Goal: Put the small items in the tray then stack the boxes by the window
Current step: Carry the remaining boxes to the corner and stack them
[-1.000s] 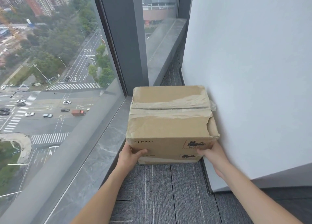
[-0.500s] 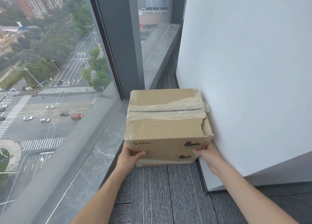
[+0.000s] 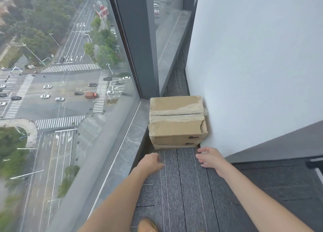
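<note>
A worn brown cardboard box with torn tape on top sits on a second, flatter box whose front edge shows beneath it. The stack stands on the grey carpet in the corner between the window sill and the white wall. My left hand hovers a short way in front of the stack, fingers loosely curled, holding nothing. To the right of it my right hand hangs with relaxed fingers, also apart from the boxes.
A tall window with a grey stone sill runs along the left. The white wall closes the right side. Grey striped carpet stretches toward me. A dark window post stands behind the boxes.
Both hands have let go of the box's lower front corners and drawn back toward me. The view has pulled back and up from the stack.
</note>
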`<state>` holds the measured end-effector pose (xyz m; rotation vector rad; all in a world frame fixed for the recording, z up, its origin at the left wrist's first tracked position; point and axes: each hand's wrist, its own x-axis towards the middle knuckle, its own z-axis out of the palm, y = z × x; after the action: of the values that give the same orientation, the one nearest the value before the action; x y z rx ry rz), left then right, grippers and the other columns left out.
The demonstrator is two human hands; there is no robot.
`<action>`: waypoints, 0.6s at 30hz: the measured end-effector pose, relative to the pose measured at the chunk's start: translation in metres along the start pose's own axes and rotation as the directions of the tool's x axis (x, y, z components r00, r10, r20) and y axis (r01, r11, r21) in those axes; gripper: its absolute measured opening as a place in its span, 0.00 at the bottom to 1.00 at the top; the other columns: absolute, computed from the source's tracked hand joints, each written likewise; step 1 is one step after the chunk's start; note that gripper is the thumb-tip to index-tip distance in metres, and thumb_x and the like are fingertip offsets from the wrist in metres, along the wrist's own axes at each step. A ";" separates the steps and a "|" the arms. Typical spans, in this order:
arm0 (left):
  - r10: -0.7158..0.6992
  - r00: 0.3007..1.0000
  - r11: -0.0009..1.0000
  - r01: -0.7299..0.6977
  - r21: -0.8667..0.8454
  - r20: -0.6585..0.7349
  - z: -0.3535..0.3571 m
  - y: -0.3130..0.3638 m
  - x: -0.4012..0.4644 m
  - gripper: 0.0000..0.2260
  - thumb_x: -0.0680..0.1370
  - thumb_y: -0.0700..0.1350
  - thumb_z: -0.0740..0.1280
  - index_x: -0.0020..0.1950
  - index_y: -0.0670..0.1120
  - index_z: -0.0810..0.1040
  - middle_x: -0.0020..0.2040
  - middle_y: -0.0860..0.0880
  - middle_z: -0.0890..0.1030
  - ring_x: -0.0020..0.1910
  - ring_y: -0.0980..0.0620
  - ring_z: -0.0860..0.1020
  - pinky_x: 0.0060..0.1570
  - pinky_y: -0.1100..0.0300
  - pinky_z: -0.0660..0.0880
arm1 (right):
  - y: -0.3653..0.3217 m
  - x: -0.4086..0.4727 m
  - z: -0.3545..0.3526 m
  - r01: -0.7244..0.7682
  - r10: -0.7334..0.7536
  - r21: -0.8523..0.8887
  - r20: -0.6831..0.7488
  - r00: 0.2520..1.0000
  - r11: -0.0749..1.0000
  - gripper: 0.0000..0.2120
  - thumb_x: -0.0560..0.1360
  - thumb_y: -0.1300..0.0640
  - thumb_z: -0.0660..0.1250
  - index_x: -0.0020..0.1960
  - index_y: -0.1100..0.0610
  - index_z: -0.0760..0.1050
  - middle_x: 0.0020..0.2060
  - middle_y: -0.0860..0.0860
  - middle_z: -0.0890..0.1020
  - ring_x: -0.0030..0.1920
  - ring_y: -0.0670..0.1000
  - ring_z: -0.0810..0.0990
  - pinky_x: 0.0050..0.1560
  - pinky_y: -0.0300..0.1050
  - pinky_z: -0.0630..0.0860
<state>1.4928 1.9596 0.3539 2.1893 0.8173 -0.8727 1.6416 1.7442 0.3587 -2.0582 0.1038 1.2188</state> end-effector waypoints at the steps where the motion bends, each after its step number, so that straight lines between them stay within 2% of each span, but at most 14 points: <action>1: 0.011 0.999 0.999 -0.013 0.040 0.030 -0.008 0.008 -0.026 0.17 0.77 0.52 0.67 0.62 0.43 0.76 0.60 0.45 0.79 0.57 0.47 0.77 0.51 0.57 0.74 | -0.011 -0.031 -0.003 0.011 -0.010 -0.066 0.012 1.000 0.998 0.16 0.76 0.58 0.71 0.63 0.56 0.76 0.53 0.52 0.81 0.54 0.51 0.82 0.58 0.49 0.81; 4: 0.046 0.996 0.991 -0.055 0.124 0.074 -0.036 0.037 -0.111 0.14 0.77 0.51 0.67 0.57 0.43 0.77 0.56 0.46 0.80 0.53 0.47 0.78 0.47 0.56 0.75 | -0.038 -0.124 -0.015 0.071 -0.063 -0.241 0.042 0.997 0.968 0.16 0.76 0.56 0.70 0.63 0.54 0.77 0.54 0.51 0.81 0.52 0.50 0.81 0.52 0.47 0.81; 6: 0.079 0.993 0.982 -0.093 0.167 0.088 -0.054 0.061 -0.171 0.13 0.77 0.50 0.67 0.56 0.43 0.77 0.55 0.46 0.80 0.50 0.48 0.77 0.48 0.54 0.76 | -0.052 -0.189 -0.026 0.109 -0.105 -0.327 0.032 0.994 0.939 0.16 0.76 0.56 0.69 0.64 0.55 0.76 0.56 0.51 0.81 0.50 0.49 0.80 0.48 0.42 0.77; 9: 0.129 0.986 0.960 -0.151 0.235 0.109 -0.078 0.100 -0.253 0.13 0.77 0.49 0.66 0.57 0.42 0.77 0.55 0.45 0.81 0.51 0.47 0.78 0.52 0.51 0.77 | -0.065 -0.281 -0.045 0.129 -0.142 -0.389 -0.005 0.990 0.912 0.16 0.77 0.56 0.69 0.63 0.56 0.77 0.57 0.52 0.83 0.51 0.48 0.79 0.51 0.41 0.73; 12: 0.200 0.972 0.920 -0.231 0.317 0.127 -0.085 0.129 -0.317 0.13 0.77 0.48 0.64 0.57 0.41 0.77 0.55 0.43 0.81 0.50 0.45 0.78 0.51 0.51 0.77 | -0.059 -0.367 -0.060 0.088 -0.123 -0.387 -0.068 0.990 0.918 0.16 0.76 0.55 0.70 0.63 0.55 0.77 0.57 0.52 0.82 0.55 0.50 0.80 0.56 0.43 0.75; 14: 0.262 0.955 0.893 -0.294 0.340 0.139 -0.081 0.145 -0.348 0.13 0.77 0.49 0.66 0.58 0.43 0.77 0.57 0.45 0.81 0.53 0.46 0.78 0.52 0.53 0.75 | -0.045 -0.420 -0.068 0.046 -0.097 -0.340 -0.134 0.986 0.939 0.16 0.75 0.54 0.71 0.62 0.54 0.78 0.57 0.52 0.82 0.56 0.51 0.81 0.58 0.46 0.77; 18: 0.391 0.892 0.782 -0.452 0.429 0.227 -0.050 0.177 -0.399 0.13 0.78 0.47 0.66 0.60 0.43 0.77 0.59 0.45 0.81 0.57 0.46 0.79 0.53 0.57 0.74 | 0.000 -0.518 -0.078 -0.056 -0.016 -0.250 -0.277 0.961 0.967 0.18 0.75 0.51 0.70 0.64 0.52 0.76 0.59 0.50 0.81 0.55 0.50 0.82 0.57 0.45 0.78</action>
<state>1.4049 1.7672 0.7386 2.5542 0.0168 -1.0367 1.4144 1.5497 0.7893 -2.4531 0.1034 0.9892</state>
